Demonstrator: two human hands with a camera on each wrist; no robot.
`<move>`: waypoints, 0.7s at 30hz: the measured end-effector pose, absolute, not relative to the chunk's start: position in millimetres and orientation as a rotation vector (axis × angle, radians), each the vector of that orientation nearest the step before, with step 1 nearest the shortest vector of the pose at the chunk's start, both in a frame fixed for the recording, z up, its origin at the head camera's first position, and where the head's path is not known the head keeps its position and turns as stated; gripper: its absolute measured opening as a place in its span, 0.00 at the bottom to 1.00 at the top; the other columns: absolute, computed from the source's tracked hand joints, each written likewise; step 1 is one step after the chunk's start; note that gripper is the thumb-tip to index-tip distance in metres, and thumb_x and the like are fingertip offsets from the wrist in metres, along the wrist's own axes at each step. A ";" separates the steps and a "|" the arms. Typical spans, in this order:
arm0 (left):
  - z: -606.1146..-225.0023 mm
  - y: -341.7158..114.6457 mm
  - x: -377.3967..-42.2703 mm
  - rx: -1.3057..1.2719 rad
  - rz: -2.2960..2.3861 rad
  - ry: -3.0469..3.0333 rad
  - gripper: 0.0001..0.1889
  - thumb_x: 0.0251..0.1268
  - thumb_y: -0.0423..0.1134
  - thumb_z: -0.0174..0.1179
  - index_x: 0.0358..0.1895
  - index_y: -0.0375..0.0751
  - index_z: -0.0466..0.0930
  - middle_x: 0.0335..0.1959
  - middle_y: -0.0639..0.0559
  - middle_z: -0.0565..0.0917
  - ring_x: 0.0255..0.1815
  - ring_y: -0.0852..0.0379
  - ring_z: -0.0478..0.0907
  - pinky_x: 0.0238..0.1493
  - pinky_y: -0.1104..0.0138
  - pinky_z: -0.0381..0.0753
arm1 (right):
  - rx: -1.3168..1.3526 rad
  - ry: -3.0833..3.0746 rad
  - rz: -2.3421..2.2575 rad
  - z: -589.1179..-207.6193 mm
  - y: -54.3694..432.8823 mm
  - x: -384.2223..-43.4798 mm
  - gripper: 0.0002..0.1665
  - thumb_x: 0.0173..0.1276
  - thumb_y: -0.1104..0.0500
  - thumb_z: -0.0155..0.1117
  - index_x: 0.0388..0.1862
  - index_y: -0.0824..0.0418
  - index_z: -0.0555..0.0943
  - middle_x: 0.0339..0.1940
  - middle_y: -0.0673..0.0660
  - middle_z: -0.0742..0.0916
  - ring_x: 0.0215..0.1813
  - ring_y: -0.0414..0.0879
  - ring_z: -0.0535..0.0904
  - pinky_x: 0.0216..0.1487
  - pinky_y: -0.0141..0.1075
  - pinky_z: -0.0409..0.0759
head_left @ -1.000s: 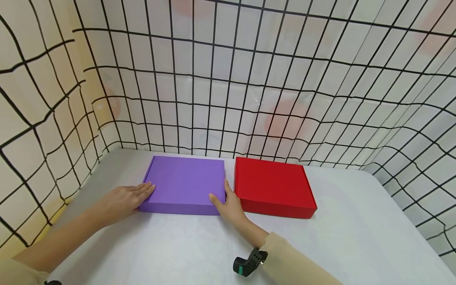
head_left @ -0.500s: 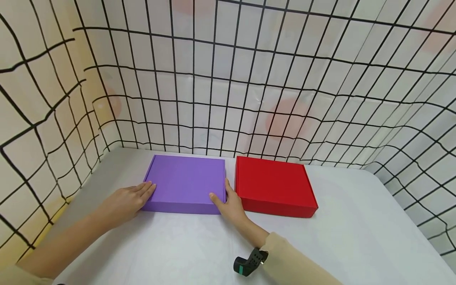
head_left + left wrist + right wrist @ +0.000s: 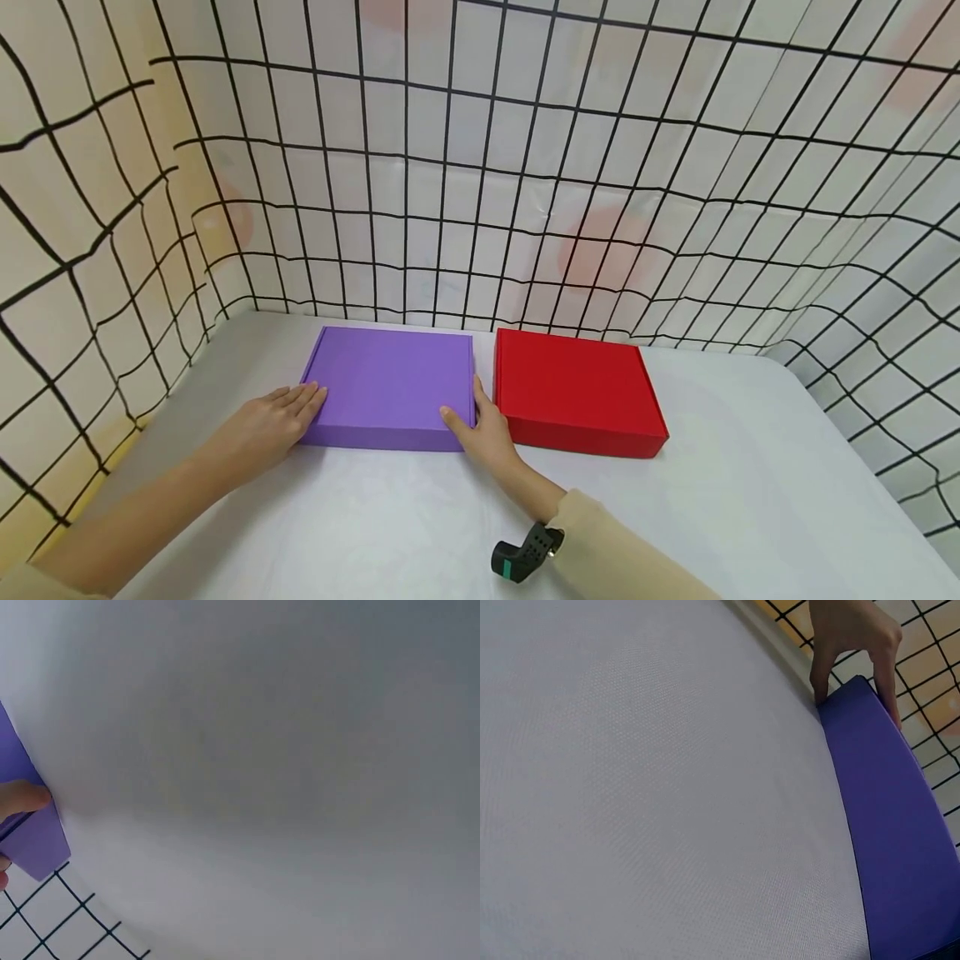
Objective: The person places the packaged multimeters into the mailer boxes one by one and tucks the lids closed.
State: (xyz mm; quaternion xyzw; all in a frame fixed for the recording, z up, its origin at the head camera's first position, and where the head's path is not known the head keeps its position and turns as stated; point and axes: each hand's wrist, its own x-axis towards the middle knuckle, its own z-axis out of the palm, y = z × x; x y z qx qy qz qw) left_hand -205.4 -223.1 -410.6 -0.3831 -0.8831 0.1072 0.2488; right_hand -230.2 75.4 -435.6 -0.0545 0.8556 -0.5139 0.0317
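A flat purple cardboard box (image 3: 392,379) lies closed on the white tabletop, with a hand at either end. My left hand (image 3: 264,425) holds its left front corner, fingertips on the lid. In the right wrist view this left hand (image 3: 856,631) spans the box's end, thumb low near the table and fingers at the top. My right hand (image 3: 489,432) grips the right front corner, thumb over the top edge and fingers along the side. The left wrist view catches only the tip of the right thumb (image 3: 28,796) and bits of fingers at the purple corner.
A closed red box (image 3: 576,385) sits just right of the purple one, a narrow gap between them holding my right fingers. Black wire grid (image 3: 442,200) walls in the back and both sides of the white table (image 3: 757,467). A dark watch-like strap (image 3: 525,552) hangs at the right wrist.
Both hands keep their hold, and the boxes stay in place. The left forearm has shifted very slightly, its wrist band slipping out of the head view.
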 end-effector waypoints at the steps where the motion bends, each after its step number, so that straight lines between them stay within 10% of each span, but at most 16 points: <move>1: -410.7 -222.3 -204.9 -1.037 0.286 -2.409 0.22 0.45 0.29 0.64 0.48 0.24 0.78 0.45 0.33 0.82 0.46 0.43 0.81 0.44 0.56 0.80 | -0.165 2.634 -1.581 -435.1 75.8 -229.8 0.48 0.63 0.51 0.61 0.72 0.69 0.49 0.70 0.67 0.63 0.70 0.59 0.59 0.63 0.50 0.65; 21: -413.0 -225.3 -210.2 -0.977 0.066 -2.569 0.30 0.43 0.43 0.70 0.49 0.26 0.77 0.47 0.32 0.80 0.49 0.38 0.77 0.52 0.50 0.74 | -0.380 2.851 -1.291 -426.4 74.2 -226.2 0.46 0.62 0.51 0.62 0.68 0.77 0.54 0.67 0.70 0.66 0.67 0.61 0.62 0.60 0.51 0.68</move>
